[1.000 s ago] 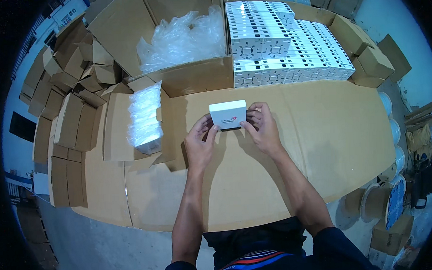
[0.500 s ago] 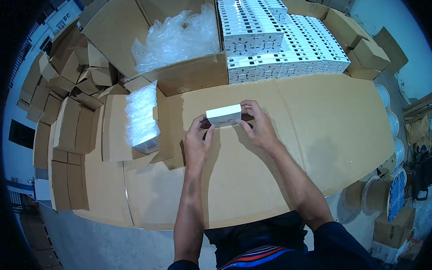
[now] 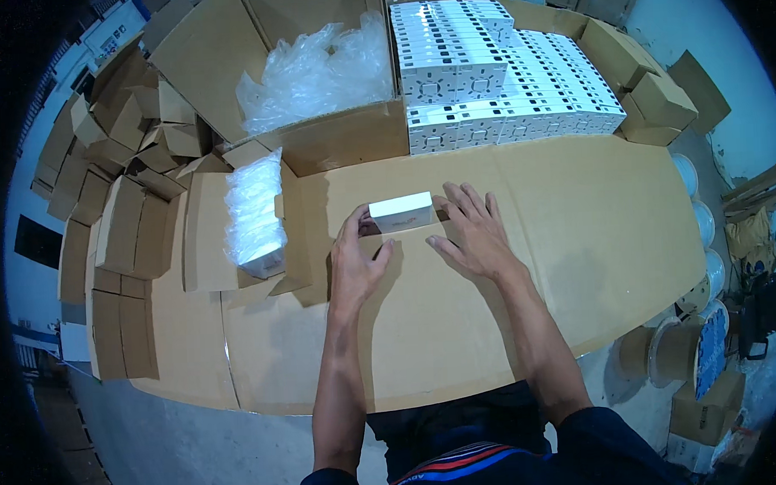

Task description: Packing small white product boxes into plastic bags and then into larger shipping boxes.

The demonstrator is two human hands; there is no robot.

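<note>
A small white box (image 3: 402,212) stands on the cardboard-covered table (image 3: 575,227), just in front of me. My left hand (image 3: 359,259) grips its left end, thumb near its front and fingers curled behind it. To the right of the box, my right hand (image 3: 473,231) lies flat with fingers spread, off the box and holding nothing.
Rows of stacked white boxes (image 3: 493,76) fill the back of the table. An open carton with clear plastic wrap (image 3: 314,70) stands at the back left. A bundle in plastic film (image 3: 255,217) lies left of my hands. Folded brown cartons (image 3: 121,192) pile up at the far left; tape rolls (image 3: 674,352) lie at the right.
My right hand has let go of the white box and now rests open beside it. The left hand keeps its hold on the box's left end.
</note>
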